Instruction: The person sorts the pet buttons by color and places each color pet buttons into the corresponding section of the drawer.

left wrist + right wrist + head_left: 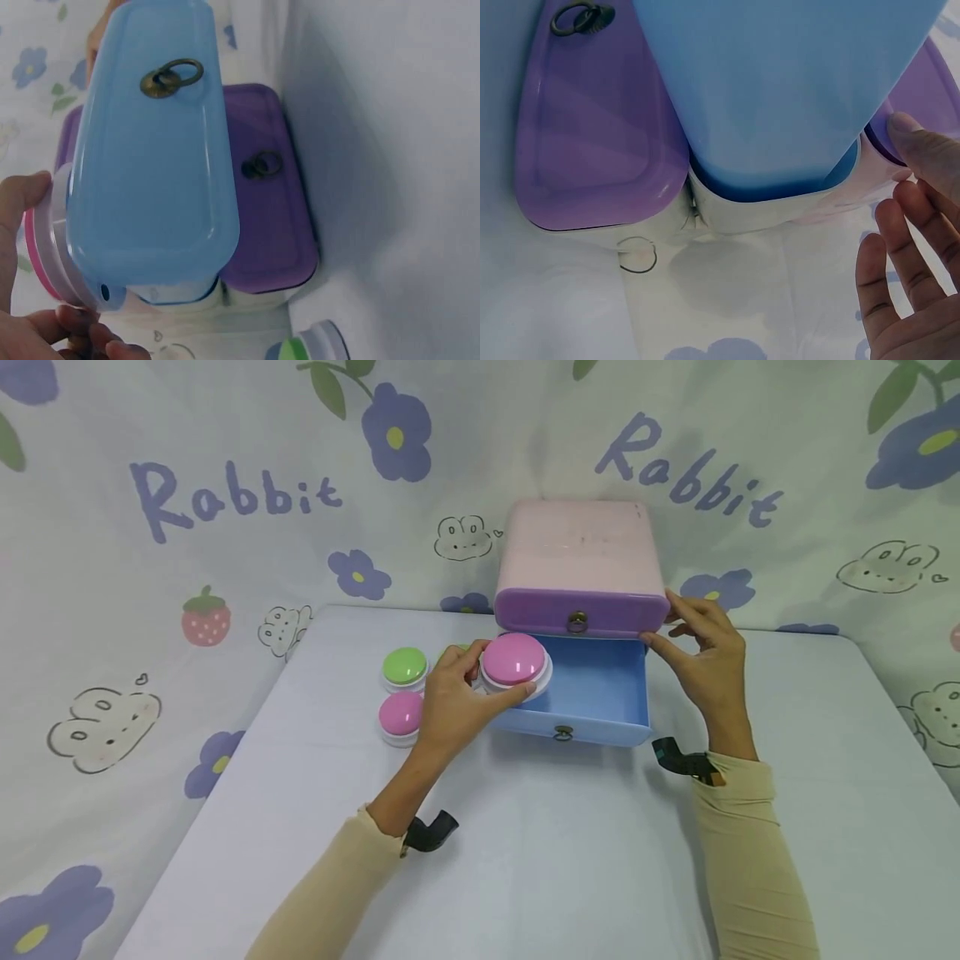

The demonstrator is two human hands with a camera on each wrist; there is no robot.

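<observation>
My left hand (459, 702) holds a round push button with a pink dome and white base (513, 660), thumb at its near side, over the left part of the pulled-out blue drawer (600, 677). In the left wrist view, the pink button (56, 232) is beside the blue drawer front (157, 165), fingertips at its rim. My right hand (708, 652) grips the right corner of the pink drawer cabinet (585, 543), thumb against the purple top drawer (540, 610). Its other fingers spread loosely beside the cabinet in the right wrist view. The blue drawer's left interior is partly hidden.
To the left on the white table (562, 860) stand a green-topped button (405, 666) and a smaller-looking pink one (400, 713). Another green button (455, 652) is mostly hidden behind my left hand. A lower purple drawer (262, 195) is closed beneath the blue one. Patterned cloth (247, 410) hangs behind.
</observation>
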